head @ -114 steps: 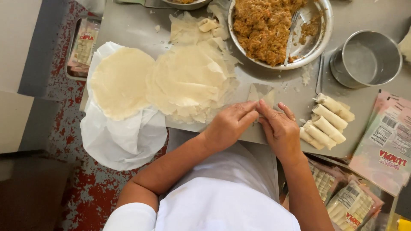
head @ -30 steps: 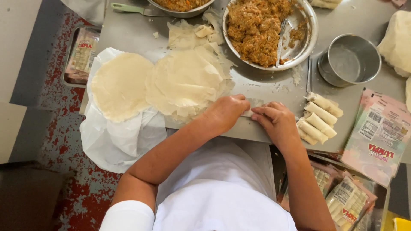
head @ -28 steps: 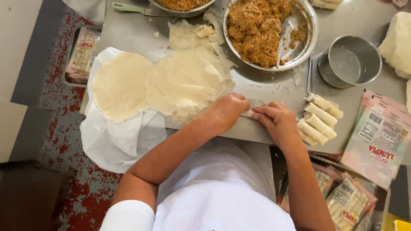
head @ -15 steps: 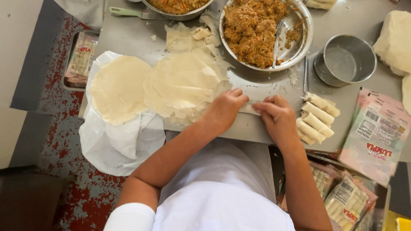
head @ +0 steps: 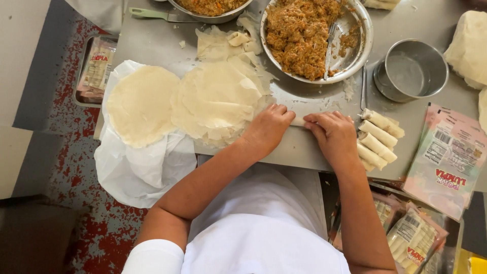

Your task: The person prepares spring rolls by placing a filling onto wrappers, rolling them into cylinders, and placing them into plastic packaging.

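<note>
My left hand (head: 267, 127) and my right hand (head: 333, 135) lie side by side on the steel table (head: 152, 43), palms down over a thin pale roll (head: 298, 121) that shows only between the fingers. Both sets of fingers press on it. Left of my left hand lies a stack of round thin wrappers (head: 215, 99). Just right of my right hand sits a pile of finished rolls (head: 378, 138). A metal bowl of brown minced filling (head: 299, 33) stands beyond my hands.
A second wrapper stack (head: 140, 104) rests on white plastic (head: 139, 167) at the left. A small empty steel pot (head: 410, 71) stands at the right, with printed packets (head: 446, 157) below it. Torn wrapper scraps (head: 225, 43) lie near another bowl (head: 210, 7).
My hands have pushed forward across the table, rolling the wrapper away from me; it went from a partly folded sheet to a narrow roll under my fingers. The camera view shifted slightly.
</note>
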